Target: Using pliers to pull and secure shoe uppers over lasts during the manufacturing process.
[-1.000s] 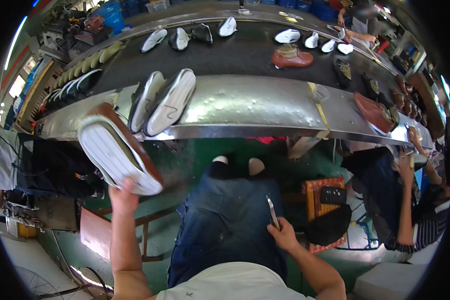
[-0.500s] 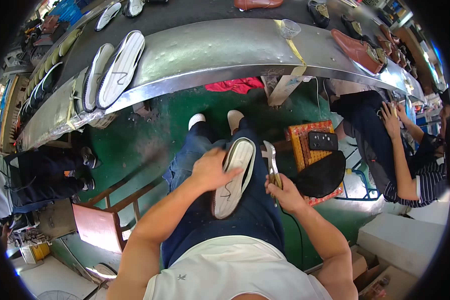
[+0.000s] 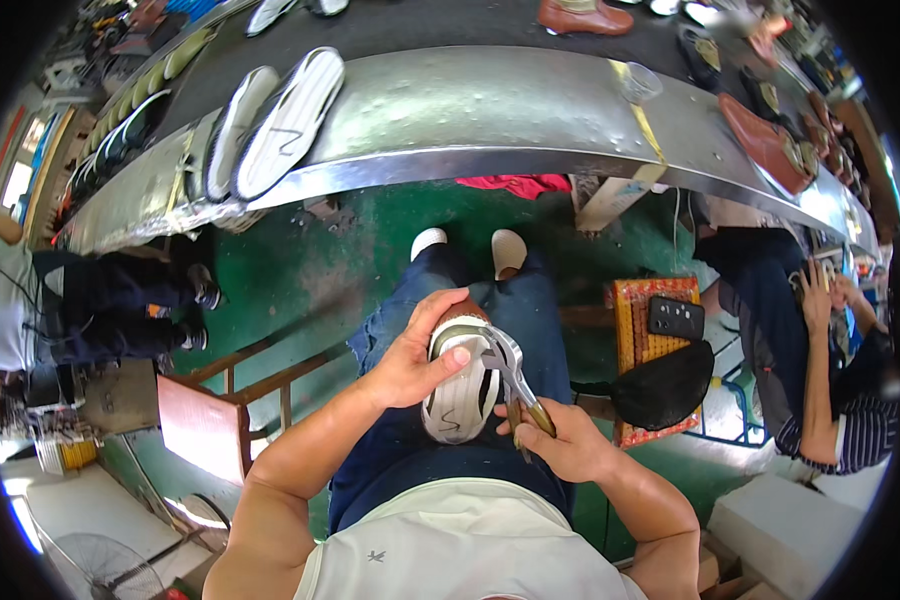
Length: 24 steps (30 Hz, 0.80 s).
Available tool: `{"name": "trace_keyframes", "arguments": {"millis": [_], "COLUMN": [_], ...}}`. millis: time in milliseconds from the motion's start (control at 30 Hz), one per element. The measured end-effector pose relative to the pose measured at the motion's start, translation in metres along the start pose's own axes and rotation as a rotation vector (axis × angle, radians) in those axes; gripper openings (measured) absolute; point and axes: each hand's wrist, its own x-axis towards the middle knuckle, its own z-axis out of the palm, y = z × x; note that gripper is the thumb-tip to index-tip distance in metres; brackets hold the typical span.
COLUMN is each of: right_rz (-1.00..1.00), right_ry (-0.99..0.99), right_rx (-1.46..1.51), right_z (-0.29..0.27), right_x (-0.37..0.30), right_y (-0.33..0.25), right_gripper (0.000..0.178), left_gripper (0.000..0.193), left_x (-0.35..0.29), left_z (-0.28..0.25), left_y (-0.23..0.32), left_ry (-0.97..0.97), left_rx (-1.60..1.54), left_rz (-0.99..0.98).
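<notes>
A shoe [image 3: 455,413] rests on my lap with its pale underside up. It has a dark curved line near the heel and a reddish-brown patch at its far end. My left hand [image 3: 407,362] grips its left side, thumb lying across the underside. In my right hand [image 3: 567,440] are metal pincers [image 3: 511,362] with yellowish-brown handles. Their curved jaws meet the shoe's right edge near my left thumb; whether they pinch material there I cannot make out.
A metal-edged bench [image 3: 450,110] runs across in front, with a pair of pale-bottomed shoes [image 3: 292,122] at left and brown shoes [image 3: 760,140] at right. A wooden chair [image 3: 205,425] stands left. At right, a woven seat [image 3: 635,350] bears a phone [image 3: 676,317] and a black cloth item [image 3: 662,384]. People are on both sides.
My left hand has closed round the shoe, which now sits more upright in the view. The pincers have come left from beside the shoe to its edge. The whole view has shifted slightly.
</notes>
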Motion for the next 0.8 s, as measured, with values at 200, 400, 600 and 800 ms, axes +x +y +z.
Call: {"name": "trace_keyframes", "arguments": {"millis": [200,400,600,800], "right_rz": [0.103,0.372,-0.174,-0.290], "right_ry": [-0.265,-0.303,0.044,0.237], "right_rx": [0.393,0.323,-0.516,-0.678], "right_z": [0.010,0.014,0.051,0.073], "right_x": [0.009,0.037,0.086,0.085], "right_y": [-0.022,-0.050,0.029,0.027], "right_gripper": [0.034,0.026,0.023,0.028], "left_gripper": [0.058,0.052,0.041,0.042], "left_x": [-0.032,-0.044,-0.041,-0.045], "left_z": [-0.015,-0.035,-0.049,-0.062], "left_y": [0.024,0.009,-0.039,-0.052], "left_ry": [0.066,0.131,0.266,0.242], "left_rx": [0.287,0.274,0.197,0.076], "left_rz": [0.204,0.190,0.229,0.160]}}
